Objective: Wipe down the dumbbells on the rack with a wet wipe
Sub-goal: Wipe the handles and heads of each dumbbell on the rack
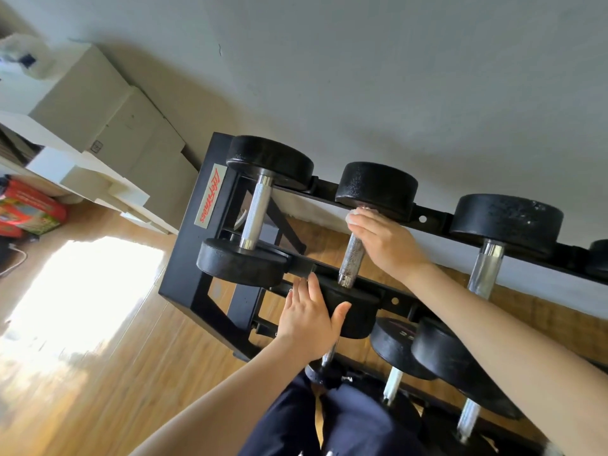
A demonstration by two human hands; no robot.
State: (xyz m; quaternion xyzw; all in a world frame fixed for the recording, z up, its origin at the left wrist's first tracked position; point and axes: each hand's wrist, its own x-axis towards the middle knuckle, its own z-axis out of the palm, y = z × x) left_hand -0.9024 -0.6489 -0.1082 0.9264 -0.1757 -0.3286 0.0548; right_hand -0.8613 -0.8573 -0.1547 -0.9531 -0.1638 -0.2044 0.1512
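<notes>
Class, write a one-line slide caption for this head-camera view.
Right hand wipes the middle dumbbell's handle with a wet wipe; left hand steadies its near end.

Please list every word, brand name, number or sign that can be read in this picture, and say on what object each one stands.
"Life Fitness", in red script on a pale label on the end post of the black dumbbell rack.
Faint marks on the face of a lower-tier dumbbell head: too blurred to read.
Printing on the red package on the floor: too blurred to read.

A single head-worn wide-angle view, rolled sideways, looks steeply down from close above the dumbbell rack point(184, 258) against the wall point(394, 77), wooden floor point(115, 373) below.
</notes>
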